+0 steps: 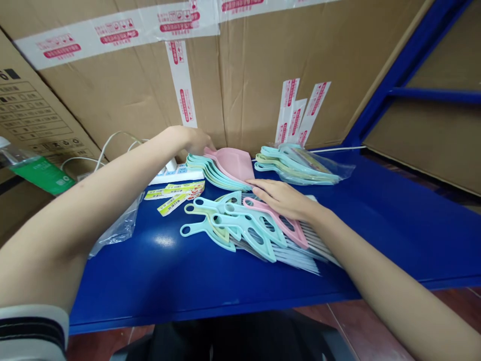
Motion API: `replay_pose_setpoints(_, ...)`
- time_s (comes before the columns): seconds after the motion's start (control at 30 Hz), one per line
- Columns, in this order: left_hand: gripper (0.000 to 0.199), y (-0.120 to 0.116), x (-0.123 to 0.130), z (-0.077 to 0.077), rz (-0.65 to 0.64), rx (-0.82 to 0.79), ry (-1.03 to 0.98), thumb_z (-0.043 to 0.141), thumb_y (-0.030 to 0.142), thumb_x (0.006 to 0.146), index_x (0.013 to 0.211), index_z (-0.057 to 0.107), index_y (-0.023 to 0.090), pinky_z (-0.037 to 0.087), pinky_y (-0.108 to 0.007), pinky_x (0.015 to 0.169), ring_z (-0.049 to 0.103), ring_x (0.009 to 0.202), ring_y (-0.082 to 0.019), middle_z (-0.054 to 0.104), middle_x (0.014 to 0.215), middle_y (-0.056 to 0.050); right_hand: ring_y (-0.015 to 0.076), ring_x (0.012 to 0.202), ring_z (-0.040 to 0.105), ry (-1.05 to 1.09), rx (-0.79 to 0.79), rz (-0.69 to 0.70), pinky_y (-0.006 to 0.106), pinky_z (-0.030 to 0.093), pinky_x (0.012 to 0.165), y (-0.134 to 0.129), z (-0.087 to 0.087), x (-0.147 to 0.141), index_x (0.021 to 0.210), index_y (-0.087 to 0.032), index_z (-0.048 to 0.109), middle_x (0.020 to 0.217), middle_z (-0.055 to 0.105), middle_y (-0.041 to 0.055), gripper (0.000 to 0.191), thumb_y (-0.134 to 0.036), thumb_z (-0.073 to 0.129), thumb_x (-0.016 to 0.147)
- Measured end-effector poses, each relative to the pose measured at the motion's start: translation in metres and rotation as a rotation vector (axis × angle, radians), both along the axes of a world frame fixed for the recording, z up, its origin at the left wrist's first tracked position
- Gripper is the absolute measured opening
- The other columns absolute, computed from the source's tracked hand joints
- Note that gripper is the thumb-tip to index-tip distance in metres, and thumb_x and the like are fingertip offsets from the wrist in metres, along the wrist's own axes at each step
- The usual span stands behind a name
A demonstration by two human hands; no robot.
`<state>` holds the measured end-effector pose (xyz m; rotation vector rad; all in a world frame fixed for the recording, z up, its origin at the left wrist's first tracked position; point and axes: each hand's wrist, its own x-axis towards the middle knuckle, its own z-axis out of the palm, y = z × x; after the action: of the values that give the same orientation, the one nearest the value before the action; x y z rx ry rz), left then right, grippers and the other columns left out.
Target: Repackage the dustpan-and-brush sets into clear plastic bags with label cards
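A pink dustpan lies on top of a stack of light blue dustpans at the middle of the blue shelf. My left hand has its fingers closed on the pink dustpan's handle end. At the pan's right front corner is my right hand, its fingers stretched out over the corner and the thumb below. In front of the stack, several small brushes with light blue handles, a yellowish one and a pink one lie in a loose pile, bristles toward the right.
Bagged dustpans sit at the back right. Yellow label strips and a white power strip lie left of the stack. A plastic bag and a green-labelled bottle are farther left. Large cardboard boxes stand behind.
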<state>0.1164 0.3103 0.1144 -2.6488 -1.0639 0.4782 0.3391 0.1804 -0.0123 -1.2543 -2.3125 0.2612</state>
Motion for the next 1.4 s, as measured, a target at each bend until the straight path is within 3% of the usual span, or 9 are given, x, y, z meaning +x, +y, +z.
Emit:
replay_pose_setpoints(0.1,0.066,-0.016,0.009,-0.003,0.032,0.050,0.115,0.058,0.009,0.064,0.129,0.062,0.022,0.045,-0.033,0.094,0.060,0.113,-0.027,0.065,0.129,-0.011,0.0275,0.120,0.061,0.005,-0.028,0.002,0.046,0.048,0.100,0.001,0.000,-0.002,0.125,-0.015,0.065,0.130,0.066,0.0113,0.053,-0.043,0.029,0.097)
replay_pose_setpoints(0.2,0.068,-0.033,0.020,-0.011,-0.136,-0.011,0.108,0.062,0.008,0.061,0.127,0.062,0.022,0.041,-0.030,0.100,0.053,0.124,-0.026,0.059,0.136,-0.009,0.0272,0.120,0.060,0.016,-0.043,-0.001,0.046,0.047,0.101,0.002,0.000,-0.002,0.124,-0.017,0.066,0.129,0.066,0.0103,0.051,-0.041,0.030,0.097)
replay_pose_setpoints(0.33,0.055,-0.040,0.021,-0.024,-0.190,-0.046,0.163,0.069,0.014,0.065,0.119,0.065,0.024,0.045,-0.031,0.092,0.058,0.116,-0.026,0.067,0.124,-0.007,0.0267,0.121,0.060,0.044,-0.055,-0.007,0.047,0.046,0.102,0.002,-0.001,-0.002,0.123,-0.019,0.066,0.130,0.065,0.0093,0.050,-0.041,0.029,0.098)
replay_pose_setpoints(0.57,0.078,-0.037,0.008,-0.047,-0.327,0.081,0.181,0.081,0.016,0.058,0.131,0.053,0.018,0.039,-0.039,0.101,0.056,0.118,-0.031,0.063,0.125,-0.014,0.0269,0.123,0.058,0.095,-0.075,-0.013,0.048,0.045,0.103,0.002,-0.003,0.001,0.128,-0.020,0.063,0.133,0.063,0.0096,0.052,-0.044,0.028,0.098)
replay_pose_setpoints(0.7,0.069,-0.038,0.007,-0.055,-0.375,0.119,0.128,0.073,0.014,0.064,0.129,0.052,0.014,0.040,-0.041,0.098,0.059,0.111,-0.033,0.064,0.121,-0.017,0.0270,0.124,0.058,0.111,-0.093,-0.011,0.049,0.044,0.103,0.004,-0.003,0.002,0.128,-0.021,0.063,0.134,0.063,0.0091,0.052,-0.044,0.027,0.099)
replay_pose_setpoints(0.87,0.045,-0.038,0.009,-0.057,-0.409,0.161,0.199,0.065,0.014,0.068,0.112,0.058,0.009,0.045,-0.040,0.089,0.063,0.101,-0.033,0.068,0.107,-0.018,0.0268,0.124,0.057,0.121,-0.111,-0.022,0.049,0.043,0.104,0.003,-0.003,0.002,0.130,-0.023,0.061,0.135,0.062,0.0088,0.051,-0.046,0.027,0.099)
replay_pose_setpoints(1.0,0.034,-0.038,0.010,-0.059,-0.421,0.174,0.185,0.062,0.013,0.070,0.104,0.060,0.012,0.045,-0.039,0.087,0.064,0.098,-0.032,0.069,0.101,-0.016,0.0258,0.125,0.057,0.123,-0.118,-0.030,0.048,0.043,0.104,0.002,-0.002,0.001,0.130,-0.021,0.060,0.136,0.061,0.0098,0.050,-0.045,0.028,0.099)
replay_pose_setpoints(1.2,0.042,-0.045,0.013,-0.055,-0.396,0.181,0.211,0.066,0.014,0.070,0.111,0.058,0.011,0.042,-0.039,0.092,0.063,0.102,-0.031,0.067,0.109,-0.017,0.0257,0.120,0.060,0.133,-0.106,-0.017,0.045,0.045,0.101,0.005,0.000,0.004,0.122,-0.021,0.065,0.130,0.066,0.0092,0.047,-0.041,0.031,0.098)
replay_pose_setpoints(1.4,0.061,-0.051,0.023,-0.042,-0.282,0.122,0.233,0.080,0.023,0.064,0.120,0.057,0.011,0.041,-0.039,0.096,0.060,0.110,-0.032,0.064,0.118,-0.017,0.0251,0.096,0.069,0.161,-0.088,-0.008,0.041,0.052,0.086,0.009,0.001,0.007,0.098,-0.021,0.070,0.102,0.075,0.0083,0.035,-0.033,0.038,0.093)
